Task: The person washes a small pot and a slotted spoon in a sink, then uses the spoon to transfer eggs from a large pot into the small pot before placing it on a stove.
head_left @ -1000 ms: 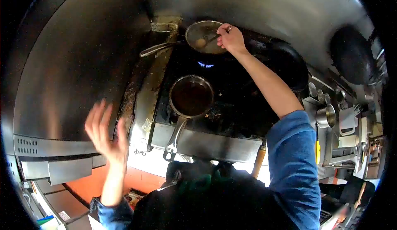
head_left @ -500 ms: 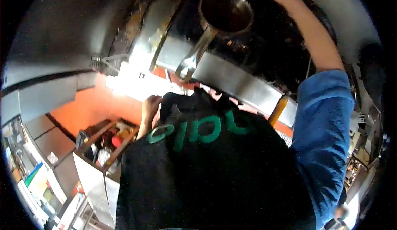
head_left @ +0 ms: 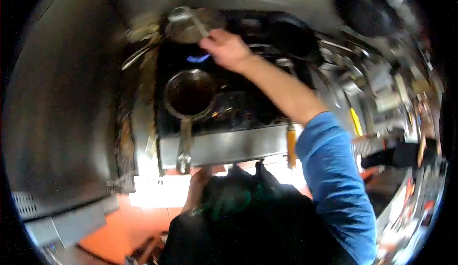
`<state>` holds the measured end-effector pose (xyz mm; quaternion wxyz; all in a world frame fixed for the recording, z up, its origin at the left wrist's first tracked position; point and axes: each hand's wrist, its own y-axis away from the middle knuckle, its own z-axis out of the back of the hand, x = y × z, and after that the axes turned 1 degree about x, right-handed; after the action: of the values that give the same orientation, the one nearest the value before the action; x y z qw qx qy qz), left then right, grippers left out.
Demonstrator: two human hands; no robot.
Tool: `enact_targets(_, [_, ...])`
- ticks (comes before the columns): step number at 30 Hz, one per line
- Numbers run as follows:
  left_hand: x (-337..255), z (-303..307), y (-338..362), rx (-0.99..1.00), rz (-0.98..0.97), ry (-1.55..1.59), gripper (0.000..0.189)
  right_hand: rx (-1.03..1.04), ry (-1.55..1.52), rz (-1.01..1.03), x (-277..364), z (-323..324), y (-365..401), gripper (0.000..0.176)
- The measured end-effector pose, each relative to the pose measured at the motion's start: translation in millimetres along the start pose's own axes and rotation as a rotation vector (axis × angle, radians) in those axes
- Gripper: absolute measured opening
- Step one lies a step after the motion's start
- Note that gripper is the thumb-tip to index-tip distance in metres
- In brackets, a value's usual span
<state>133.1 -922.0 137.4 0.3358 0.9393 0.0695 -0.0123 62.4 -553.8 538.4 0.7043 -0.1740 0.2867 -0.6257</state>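
My right hand (head_left: 226, 50) reaches across the stove, closed around the thin handle of what looks like a ladle (head_left: 181, 14). The ladle's round metal end is over a wide pan (head_left: 183, 32) at the back left; blur hides whether they touch. A blue flame (head_left: 197, 58) burns just below my hand. Nearer me stands a saucepan (head_left: 191, 93) with dark contents, its long handle pointing toward my body. My left hand (head_left: 199, 179) is low by the stove's front edge, close to that handle's end; its fingers are hardly visible.
A dark frying pan (head_left: 292, 35) sits at the back right of the stove, and another black pan (head_left: 365, 7) lies farther right. An orange-handled tool (head_left: 291, 146) is at the front edge. Several metal utensils crowd the right side. A steel wall (head_left: 67, 107) rises on the left.
My view has swung so more of the stove shows. My right hand, earlier at the top edge, now shows with the ladle. The saucepan appears lower and farther left.
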Motion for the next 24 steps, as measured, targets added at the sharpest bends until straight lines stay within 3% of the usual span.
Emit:
enact_targets(1, [-2.5,-0.7,-1.9,-0.018,0.018,-0.032,0.039,-0.036,-0.088,-0.224,16.8,13.9,-0.7,0.027])
enact_targets(2, [-8.2,6.0,-4.7,-0.035,0.047,-0.072,0.038,-0.347,-0.197,-0.265,24.6,13.0,-4.4,0.021])
enact_targets(3, [-16.1,5.6,-9.9,-0.045,0.07,-0.12,0.038,-0.418,-0.128,-0.334,22.3,14.5,-2.4,0.01])
enact_targets(4, [-23.0,0.6,-13.9,-0.053,0.097,-0.182,0.038,-0.602,-0.501,-0.632,33.7,27.9,-2.6,0.006])
enact_targets(5, [-30.6,3.9,-13.0,-0.074,0.113,-0.236,0.038,-0.872,-1.057,-0.782,36.5,27.5,-2.7,0.018])
enact_targets(7, [-43.7,17.2,-13.8,-0.108,0.162,-0.34,0.037,-1.158,-1.323,-0.905,47.9,48.1,17.7,0.021])
enact_targets(9, [-44.2,17.8,-27.2,-0.153,0.187,-0.43,0.036,-1.29,-1.459,-1.11,55.2,103.1,61.7,0.02])
enact_targets(12, [-48.1,17.3,-34.6,-0.211,0.201,-0.565,0.036,-1.437,-1.354,-1.278,99.2,201.5,137.8,0.014])
enact_targets(13, [-58.7,12.2,-43.3,-0.245,0.208,-0.611,0.035,-1.461,-1.208,-1.247,103.2,214.9,162.7,0.015])
enact_targets(14, [-63.6,9.8,-47.7,-0.274,0.2,-0.669,0.035,-1.474,-1.035,-1.35,117.7,244.5,191.0,0.015])
enact_targets(16, [-76.7,8.7,-56.0,-0.327,0.201,-0.773,0.035,-1.506,-0.762,-1.212,152.0,271.9,258.9,0.016])
enact_targets(19, [-64.7,-9.6,-61.7,-0.374,0.214,-0.952,0.034,-1.437,-0.184,-1.386,224.0,341.3,333.4,0.021])
enact_targets(23, [3.4,-41.6,-90.9,-0.383,0.278,-1.185,0.033,-1.015,0.283,-1.684,302.4,388.2,436.5,0.019])
enact_targets(24, [27.3,-50.1,-97.7,-0.378,0.303,-1.242,0.032,-1.113,0.277,-1.756,316.0,396.1,463.4,0.018])
